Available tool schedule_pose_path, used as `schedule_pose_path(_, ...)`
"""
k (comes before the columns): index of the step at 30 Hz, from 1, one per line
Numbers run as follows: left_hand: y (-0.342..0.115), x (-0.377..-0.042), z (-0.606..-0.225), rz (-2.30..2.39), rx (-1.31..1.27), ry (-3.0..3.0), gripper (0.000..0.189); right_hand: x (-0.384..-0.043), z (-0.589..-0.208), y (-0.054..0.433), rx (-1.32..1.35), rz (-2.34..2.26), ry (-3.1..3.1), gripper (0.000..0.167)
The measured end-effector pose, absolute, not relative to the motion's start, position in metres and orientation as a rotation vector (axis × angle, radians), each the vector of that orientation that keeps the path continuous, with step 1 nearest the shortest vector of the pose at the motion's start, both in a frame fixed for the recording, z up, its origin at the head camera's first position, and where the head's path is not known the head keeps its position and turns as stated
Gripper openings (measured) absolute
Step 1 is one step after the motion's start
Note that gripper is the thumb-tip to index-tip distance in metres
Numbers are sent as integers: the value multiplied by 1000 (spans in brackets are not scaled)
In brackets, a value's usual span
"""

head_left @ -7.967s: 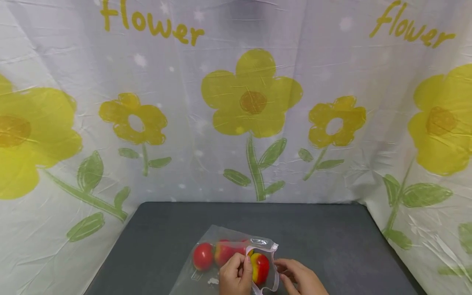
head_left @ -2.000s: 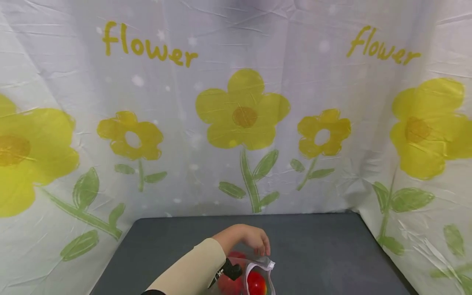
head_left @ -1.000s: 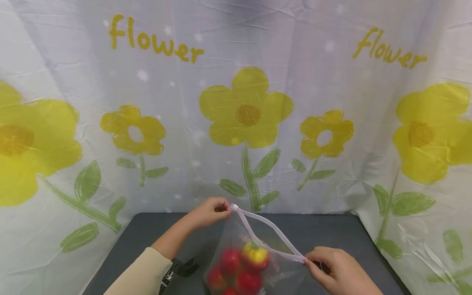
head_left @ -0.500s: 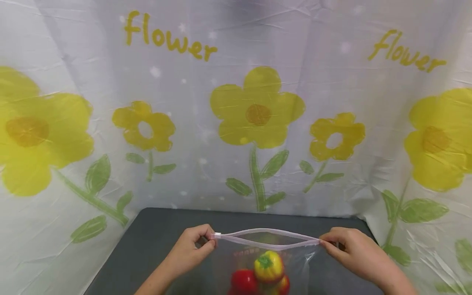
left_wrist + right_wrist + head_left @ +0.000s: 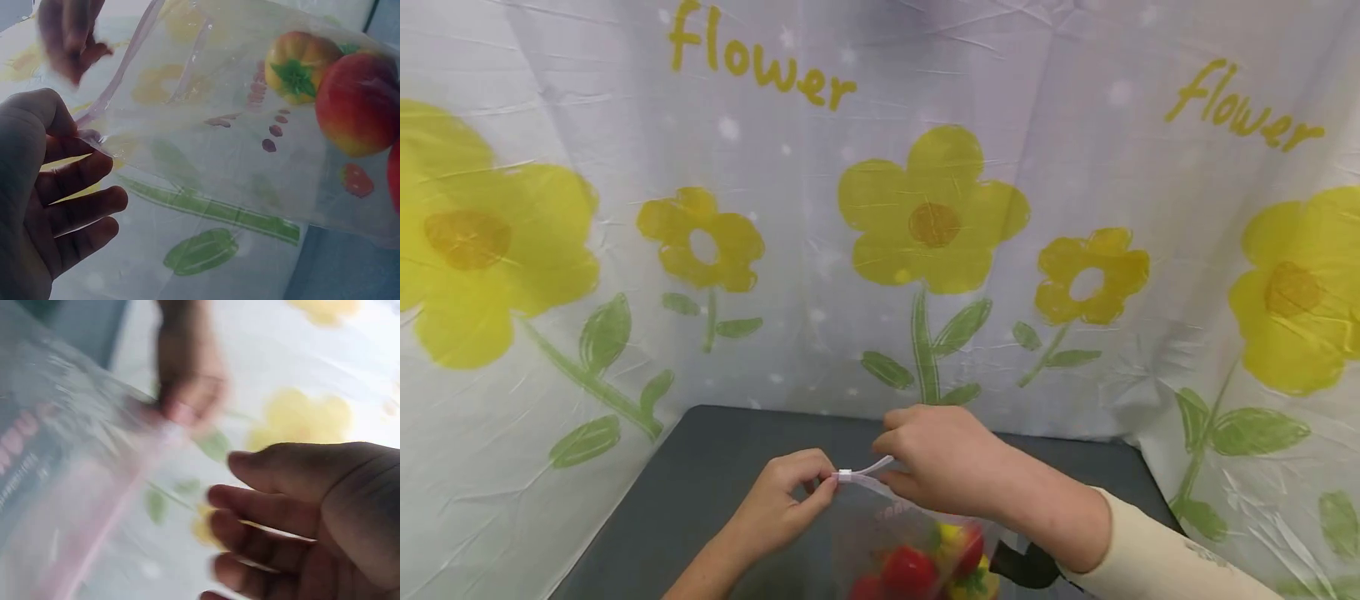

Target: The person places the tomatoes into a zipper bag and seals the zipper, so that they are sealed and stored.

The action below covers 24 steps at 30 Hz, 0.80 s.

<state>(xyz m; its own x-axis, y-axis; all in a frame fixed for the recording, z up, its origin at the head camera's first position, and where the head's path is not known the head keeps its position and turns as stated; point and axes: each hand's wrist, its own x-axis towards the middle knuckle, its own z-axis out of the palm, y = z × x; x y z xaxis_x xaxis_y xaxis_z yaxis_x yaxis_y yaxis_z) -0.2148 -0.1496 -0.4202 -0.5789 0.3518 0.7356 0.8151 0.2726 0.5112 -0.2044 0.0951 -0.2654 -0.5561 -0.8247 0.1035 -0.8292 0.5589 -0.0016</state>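
Note:
My left hand (image 5: pixel 786 500) pinches the top corner of a clear zip bag (image 5: pixel 868 521), right beside its white slider (image 5: pixel 845 476). The bag hangs from it, its pale pink zip strip partly parted. Inside, toward the bottom, lie several red and yellow pieces of toy produce; a yellow-orange ribbed one with a green top (image 5: pixel 297 72) looks like a pepper, next to a smooth red-yellow one (image 5: pixel 356 103). My right hand (image 5: pixel 943 458) is over the middle of the zip strip, hiding part of it. In the right wrist view its fingers (image 5: pixel 275 512) are spread loosely, holding nothing.
A dark grey table (image 5: pixel 722 442) lies beneath the bag. Behind and on both sides hangs a white curtain (image 5: pixel 805 250) with yellow flowers. A black wrist strap (image 5: pixel 1026 567) sits under the right forearm, near the bag.
The right hand has let go of the bag's right corner and moved left along the zip strip toward the slider. Earlier, the bag was lifted off the table. The left hand keeps its corner.

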Motion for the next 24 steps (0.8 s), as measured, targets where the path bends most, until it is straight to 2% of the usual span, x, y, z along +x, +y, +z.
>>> schedule_pose_path(4, -149, -213, -420, -1262, -1071, -2044, 24, -212, -277, 61, 1468, -82, -2673, 13)
schedule_pose_path(8, -147, -210, -419, -1228, -1075, -2034, 26, -214, -287, 50, 1452, -89, -2664, 8)
schedule_pose_path(15, -148, -206, -419, -1150, -1047, -2027, 30, -216, -294, 47, 1465, -36, -2619, 14)
schedule_pose_path(24, -142, -205, -421, -1103, -1096, -1986, 28, -217, -301, 66, 1492, 65, -2599, 9)
